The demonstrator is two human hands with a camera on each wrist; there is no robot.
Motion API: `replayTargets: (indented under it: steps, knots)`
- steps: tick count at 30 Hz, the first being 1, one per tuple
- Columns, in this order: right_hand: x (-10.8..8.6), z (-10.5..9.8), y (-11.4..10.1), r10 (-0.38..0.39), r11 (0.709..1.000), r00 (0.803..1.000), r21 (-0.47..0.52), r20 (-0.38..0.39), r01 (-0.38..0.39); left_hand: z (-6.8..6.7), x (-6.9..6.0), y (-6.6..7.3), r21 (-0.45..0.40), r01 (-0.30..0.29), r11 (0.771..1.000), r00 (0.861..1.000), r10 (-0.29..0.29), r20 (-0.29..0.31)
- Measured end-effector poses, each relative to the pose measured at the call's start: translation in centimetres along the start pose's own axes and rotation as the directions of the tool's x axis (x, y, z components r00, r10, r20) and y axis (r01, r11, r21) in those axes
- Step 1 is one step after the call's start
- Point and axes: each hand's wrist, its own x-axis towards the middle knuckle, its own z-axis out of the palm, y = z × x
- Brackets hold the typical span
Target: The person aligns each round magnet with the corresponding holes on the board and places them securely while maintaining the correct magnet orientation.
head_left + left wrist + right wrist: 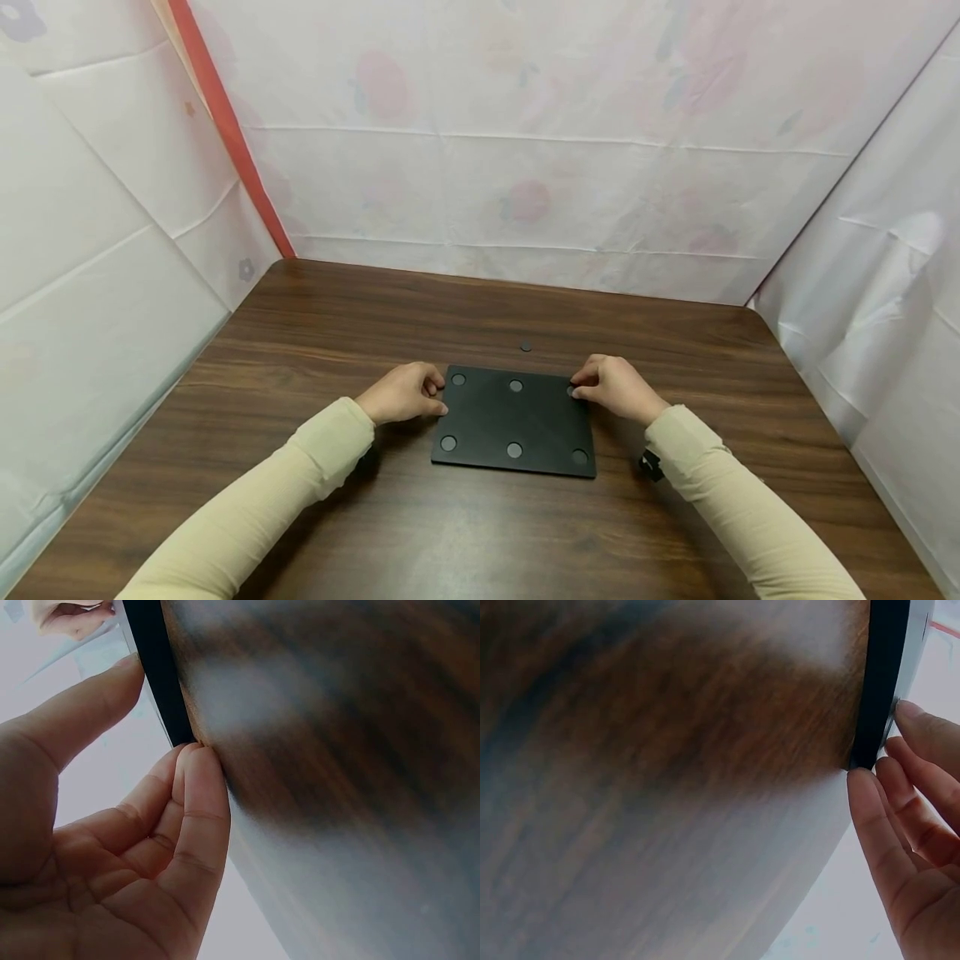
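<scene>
A flat black rectangular board (pixel 480 417) lies on the table, with several round grey spots along its near and far sides. My left hand (pixel 403 393) holds the board's left edge near the far corner. In the left wrist view, the thumb of the left hand (pixel 112 817) meets the upper rim and its curled fingertips touch the side. At the far right corner, my right hand (pixel 615 388) pinches a small grey disc (pixel 572 391) against the board, partly hidden by the fingers. The right wrist view shows the right hand's fingers (pixel 866 799) touching that corner.
A small loose dark disc (pixel 526 346) lies on the wooden table (pixel 375 308) just beyond the board. White patterned cloth (pixel 525 167) hangs behind and on both sides of the table. A red strip (pixel 232 125) runs down at the back left.
</scene>
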Motion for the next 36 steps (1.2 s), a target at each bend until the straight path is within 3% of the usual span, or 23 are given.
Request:
replayTargets:
  steps: [7,15,25,36]
  knots:
    - [0.8,-0.9,-0.6,0.027,1.000,1.000,-0.003,-0.010,-0.027,-0.1,-0.1,0.1,-0.005,0.001,1.000,1.000,-0.001,0.004]
    - [3.0,-1.8,-1.3,0.045,0.999,0.997,-0.011,-0.064,-0.046,-0.1,-0.2,-0.3,-0.007,-0.003,1.000,1.000,0.003,0.004]
    - [5.8,-1.8,-2.0,0.042,0.999,0.992,-0.029,-0.116,-0.046,0.1,-0.2,-0.4,-0.014,0.002,1.000,1.000,-0.002,0.003]
    - [7.4,-1.6,-2.4,0.062,0.996,0.991,-0.055,-0.115,-0.068,0.0,0.1,-0.2,-0.005,-0.005,1.000,1.000,0.005,0.002]
